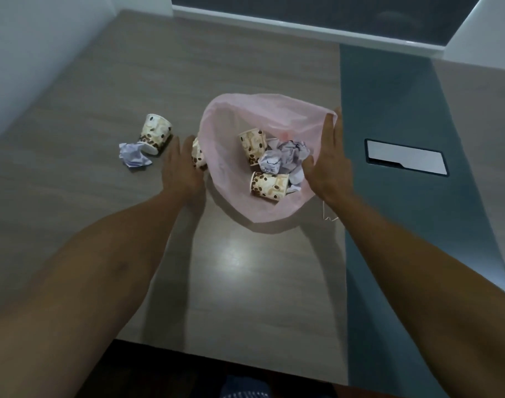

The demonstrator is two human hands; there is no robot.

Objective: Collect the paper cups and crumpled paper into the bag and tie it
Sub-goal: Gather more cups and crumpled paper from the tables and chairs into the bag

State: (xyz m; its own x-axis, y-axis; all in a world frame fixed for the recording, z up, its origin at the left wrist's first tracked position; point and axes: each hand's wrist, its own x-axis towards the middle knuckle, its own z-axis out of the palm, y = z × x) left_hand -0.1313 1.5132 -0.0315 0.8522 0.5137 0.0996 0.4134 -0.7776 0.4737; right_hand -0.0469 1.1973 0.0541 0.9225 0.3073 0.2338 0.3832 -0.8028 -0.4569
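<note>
On the grey wood-grain table (136,70), a thin pink plastic bag (231,133) stands open, its mouth spread wide between the person's two bare forearms, which reach in from the near edge. The left hand (182,170) lies at the bag's left side with fingers extended and close together; it touches a coffee-bean-print paper cup (198,155) that lies just outside the bag wall, partly veiled by the pink film, and whether the fingers curl round that cup cannot be told, though they look straight. The right hand (327,156) is held edge-on, fingers straight and together, its palm against the bag's right rim, pressing rather than gripping. Inside the bag lie two more printed cups, one (252,145) tilted toward the far side and one (270,185) on its side near the front, with several balls of crumpled white paper (285,156) between and beside them. Left of the bag and apart from it, another paper cup (156,133) lies tipped over on the table, a single wad of crumpled paper (133,155) touching its mouth. To the right, a darker blue-grey strip (389,116) runs along the tabletop, holding a rectangular silver cover plate (406,160).
</note>
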